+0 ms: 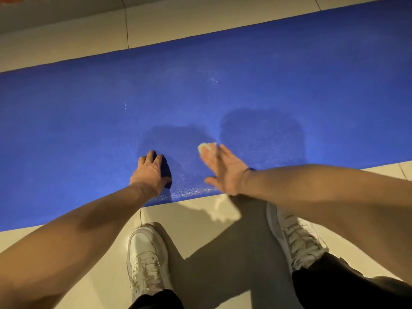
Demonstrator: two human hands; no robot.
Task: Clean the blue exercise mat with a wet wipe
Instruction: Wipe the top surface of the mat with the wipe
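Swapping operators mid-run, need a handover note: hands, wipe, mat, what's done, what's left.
Left hand: fingers down on the blue exercise mat close to its near edge, holding nothing; it looks like a brace.
Right hand: flat, straight fingers pressing the wet wipe, which is bunched under the fingertips, onto the mat.
Mat: lies flat on the tiled floor.
Done: the area around the hands glistens wet. The darker patches just beyond may be damp or only shadow.
Left: the mat's far left and right stretches look dry, so wipe outward next.
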